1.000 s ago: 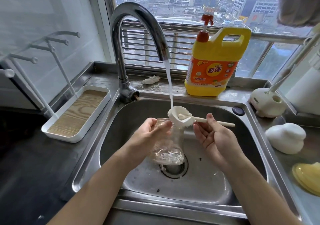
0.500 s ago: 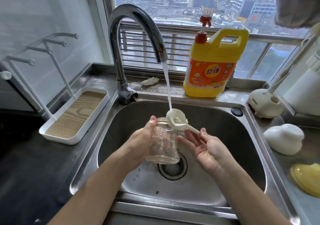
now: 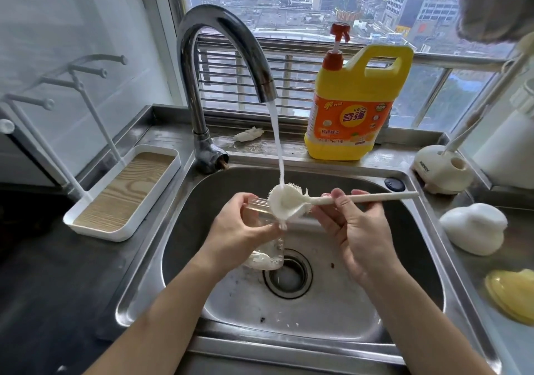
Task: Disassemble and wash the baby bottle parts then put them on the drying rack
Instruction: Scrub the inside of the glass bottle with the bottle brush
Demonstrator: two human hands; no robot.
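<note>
Over the steel sink point(image 3: 404, 259), my left hand point(image 3: 237, 230) grips a clear glass baby bottle point(image 3: 267, 253), tilted with its mouth up toward the tap and foamy water in its base. My right hand point(image 3: 355, 230) pinches the long handle of a white bottle brush point(image 3: 286, 204). The brush head sits at the bottle's mouth, right under the running water from the tap point(image 3: 228, 56). A white drying rack point(image 3: 121, 192) with pegs and a wood-pattern tray stands to the left of the sink.
A yellow dish soap jug point(image 3: 355, 105) stands on the ledge behind the sink. On the right counter lie a white dome-shaped part point(image 3: 474, 227), a yellow lid point(image 3: 511, 293) and a cream brush holder point(image 3: 442, 169). The drain point(image 3: 287, 276) is open.
The brush handle swung from pointing down toward my palm to lying level and pointing right. The bottle tilted over, and the brush head stayed under the stream.
</note>
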